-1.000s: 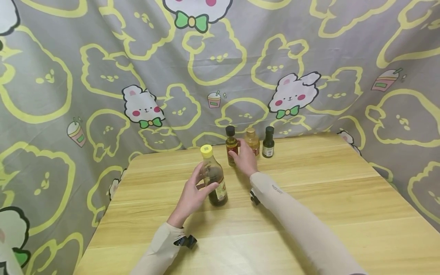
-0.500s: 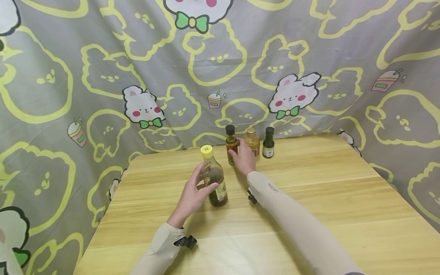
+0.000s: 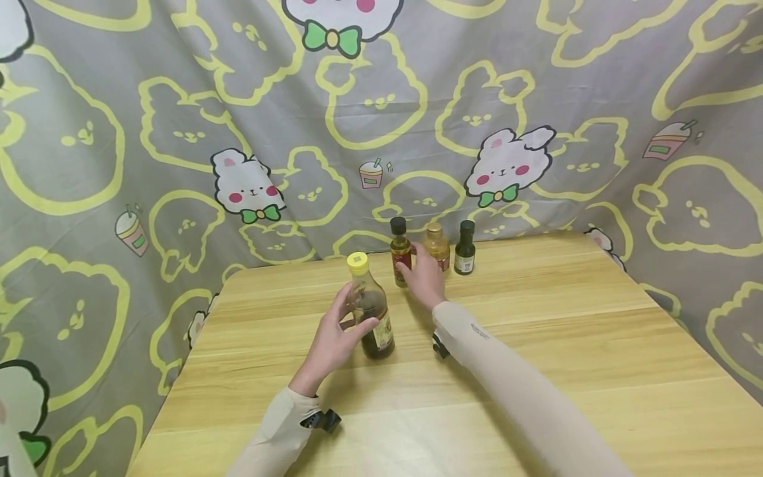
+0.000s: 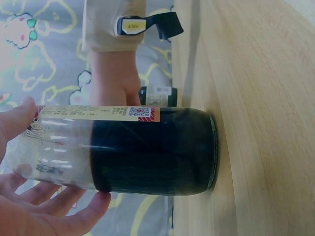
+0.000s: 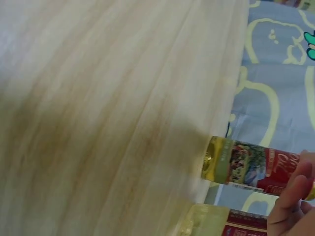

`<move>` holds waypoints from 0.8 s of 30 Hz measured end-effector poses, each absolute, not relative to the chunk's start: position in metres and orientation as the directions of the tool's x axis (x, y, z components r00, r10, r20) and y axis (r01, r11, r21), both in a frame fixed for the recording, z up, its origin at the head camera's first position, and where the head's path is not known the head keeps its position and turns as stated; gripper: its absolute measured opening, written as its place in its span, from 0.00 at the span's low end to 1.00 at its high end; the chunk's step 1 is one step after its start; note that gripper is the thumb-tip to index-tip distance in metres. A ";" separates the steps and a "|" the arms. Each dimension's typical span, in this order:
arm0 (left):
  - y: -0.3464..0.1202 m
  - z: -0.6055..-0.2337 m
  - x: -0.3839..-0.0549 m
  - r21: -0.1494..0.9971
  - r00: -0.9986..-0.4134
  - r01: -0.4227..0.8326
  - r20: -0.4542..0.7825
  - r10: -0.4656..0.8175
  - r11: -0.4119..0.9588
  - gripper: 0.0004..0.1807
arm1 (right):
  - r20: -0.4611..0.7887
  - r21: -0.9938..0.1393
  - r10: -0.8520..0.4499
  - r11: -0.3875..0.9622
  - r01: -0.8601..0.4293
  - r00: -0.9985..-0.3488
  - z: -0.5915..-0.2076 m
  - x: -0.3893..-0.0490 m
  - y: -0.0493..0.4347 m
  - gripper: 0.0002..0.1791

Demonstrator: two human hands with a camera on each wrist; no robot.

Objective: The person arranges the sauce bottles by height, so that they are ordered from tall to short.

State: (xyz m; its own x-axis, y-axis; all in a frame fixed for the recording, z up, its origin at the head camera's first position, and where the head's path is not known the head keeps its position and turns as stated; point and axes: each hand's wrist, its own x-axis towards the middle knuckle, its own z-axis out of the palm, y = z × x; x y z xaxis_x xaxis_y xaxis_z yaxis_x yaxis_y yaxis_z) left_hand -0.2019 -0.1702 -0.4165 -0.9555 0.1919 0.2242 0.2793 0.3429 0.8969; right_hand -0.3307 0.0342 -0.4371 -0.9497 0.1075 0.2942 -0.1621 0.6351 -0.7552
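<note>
In the head view my left hand (image 3: 334,334) holds a large glass bottle of dark sauce (image 3: 381,341) with a yellow cap, upright on the table. The left wrist view shows the thumb on one side of this dark sauce bottle (image 4: 152,152) and the fingers (image 4: 64,211) on the other. At the back, my right hand (image 3: 426,275) grips a small black-capped bottle with a red label (image 3: 401,262). Seen from the right wrist, fingers curl against the upper part of this red-labelled bottle (image 5: 246,164), which holds yellow liquid.
Just right of the right hand stands a yellowish bottle (image 3: 437,245), partly covered by it. Beyond that is a dark green bottle (image 3: 465,252) with a white label. A patterned cloth (image 3: 310,119) hangs along the back edge of the wooden table (image 3: 536,331).
My right forearm shifts slightly left, then partly back right. Both hands keep their hold, and the bottles stay in nearly the same places.
</note>
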 end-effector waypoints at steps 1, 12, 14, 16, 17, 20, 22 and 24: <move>-0.170 -0.416 -0.202 0.899 -0.956 0.278 0.222 0.193 0.339 0.44 | 0.290 -0.757 0.107 0.634 -0.160 -0.951 -0.436 -0.329 0.035 0.33; -0.169 -0.417 -0.202 0.908 -0.965 0.249 0.202 0.170 0.338 0.44 | 0.282 -0.806 0.059 0.556 -0.203 -0.958 -0.431 -0.311 0.052 0.34; -0.168 -0.417 -0.201 0.908 -0.965 0.250 0.202 0.170 0.337 0.45 | 0.281 -0.816 0.050 0.538 -0.211 -0.958 -0.433 -0.308 0.057 0.34; -0.168 -0.417 -0.202 0.909 -0.965 0.249 0.201 0.171 0.336 0.45 | 0.274 -0.827 0.043 0.520 -0.213 -0.961 -0.435 -0.306 0.062 0.34; -0.168 -0.417 -0.202 0.909 -0.965 0.248 0.201 0.171 0.333 0.45 | 0.270 -0.833 0.040 0.510 -0.213 -0.962 -0.436 -0.305 0.064 0.34; -0.168 -0.418 -0.202 0.912 -0.966 0.245 0.199 0.167 0.330 0.45 | 0.262 -0.844 0.038 0.493 -0.209 -0.964 -0.439 -0.301 0.071 0.32; -0.168 -0.418 -0.203 0.912 -0.966 0.244 0.200 0.163 0.329 0.45 | 0.258 -0.844 0.033 0.494 -0.209 -0.966 -0.441 -0.298 0.076 0.32; -0.168 -0.418 -0.203 0.911 -0.967 0.244 0.201 0.160 0.333 0.45 | 0.260 -0.838 0.024 0.501 -0.214 -0.965 -0.442 -0.295 0.080 0.31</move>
State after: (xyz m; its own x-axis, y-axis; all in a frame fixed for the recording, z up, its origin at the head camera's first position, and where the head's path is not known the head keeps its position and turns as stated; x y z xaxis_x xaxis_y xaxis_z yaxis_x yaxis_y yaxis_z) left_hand -0.2030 -0.1683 -0.4185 -0.9665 0.1598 0.2007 0.2442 0.3334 0.9106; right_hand -0.2952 0.0802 -0.4416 -0.9652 0.0243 0.2604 -0.2136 0.5015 -0.8384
